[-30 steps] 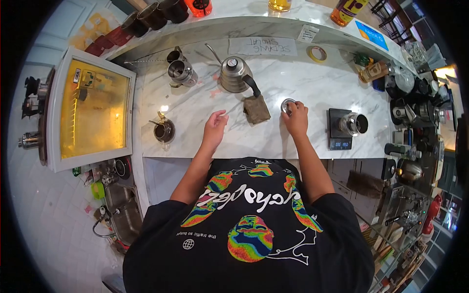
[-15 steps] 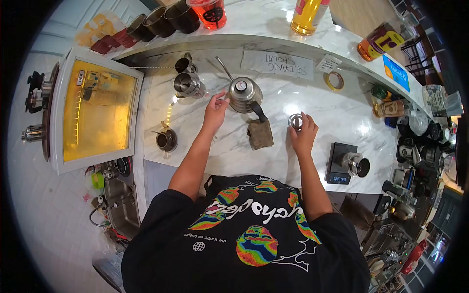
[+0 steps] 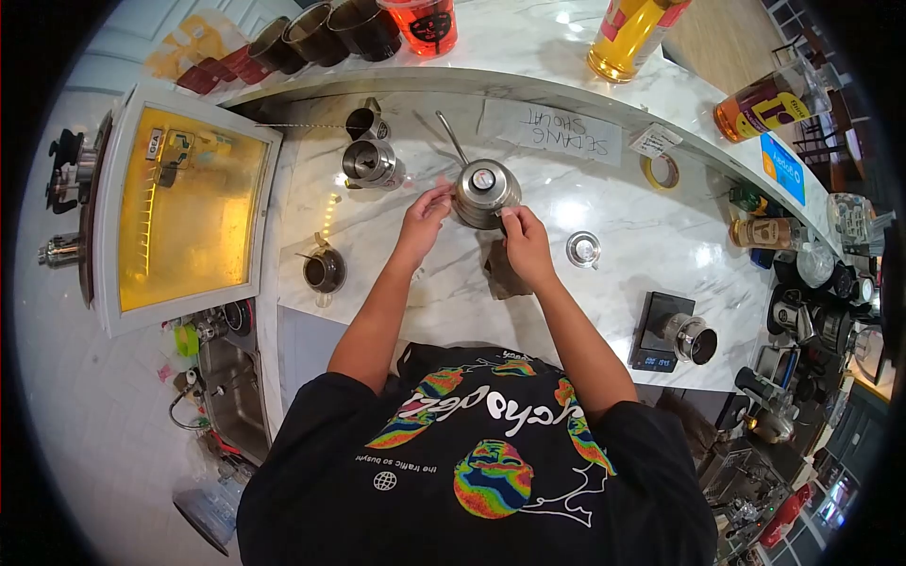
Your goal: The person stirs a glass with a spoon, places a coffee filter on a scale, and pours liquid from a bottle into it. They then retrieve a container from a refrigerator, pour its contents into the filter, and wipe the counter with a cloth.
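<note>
Both hands on the gooseneck kettle at the far middle of the marble tabletop

The steel gooseneck kettle stands upright on the white marble tabletop, its thin spout pointing to the far left; the right hand has its fingers clamped on the kettle's dark handle at the near side, while the left hand rests its fingers, slightly apart, against the kettle's left wall. A brown cloth lies just under the right hand. To the right of it sits a small round metal lid, apart from the hands. Two steel pitchers stand left of the kettle, a small dark cup nearer on the left, and a black scale carrying a steel cup is well off to the right
</note>
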Demonstrator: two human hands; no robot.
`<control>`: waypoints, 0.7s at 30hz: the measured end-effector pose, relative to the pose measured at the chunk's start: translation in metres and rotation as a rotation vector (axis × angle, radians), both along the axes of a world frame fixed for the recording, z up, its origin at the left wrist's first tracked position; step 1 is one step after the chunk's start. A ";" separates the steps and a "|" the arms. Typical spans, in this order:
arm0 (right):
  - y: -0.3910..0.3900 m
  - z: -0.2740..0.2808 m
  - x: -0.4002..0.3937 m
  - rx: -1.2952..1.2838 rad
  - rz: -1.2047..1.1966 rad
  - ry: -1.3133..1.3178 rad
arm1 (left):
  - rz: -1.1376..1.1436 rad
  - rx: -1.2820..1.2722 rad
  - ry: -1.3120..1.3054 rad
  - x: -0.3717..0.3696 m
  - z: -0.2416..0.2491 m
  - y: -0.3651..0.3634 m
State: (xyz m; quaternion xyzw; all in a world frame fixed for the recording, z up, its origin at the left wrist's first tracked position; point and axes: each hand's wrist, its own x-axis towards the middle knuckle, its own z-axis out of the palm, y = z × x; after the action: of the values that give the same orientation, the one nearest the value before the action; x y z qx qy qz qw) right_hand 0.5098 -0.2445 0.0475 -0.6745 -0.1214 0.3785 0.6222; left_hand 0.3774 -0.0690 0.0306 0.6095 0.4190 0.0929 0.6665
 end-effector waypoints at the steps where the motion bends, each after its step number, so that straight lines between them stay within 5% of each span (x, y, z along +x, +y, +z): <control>1: -0.002 0.001 0.000 -0.034 -0.002 -0.031 | 0.000 -0.012 -0.004 0.000 -0.001 -0.002; 13: -0.046 0.029 0.031 -0.058 -0.161 -0.344 | -0.028 -0.025 -0.022 -0.013 0.019 -0.047; 21: -0.085 0.028 0.084 -0.118 -0.263 -0.399 | 0.007 0.132 -0.025 -0.071 -0.016 -0.089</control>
State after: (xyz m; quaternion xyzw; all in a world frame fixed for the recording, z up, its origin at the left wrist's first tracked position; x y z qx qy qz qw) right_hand 0.5942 -0.3290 0.0752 -0.7811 -0.1308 0.1599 0.5892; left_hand 0.3063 -0.1576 0.0141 0.6494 0.4059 0.1302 0.6297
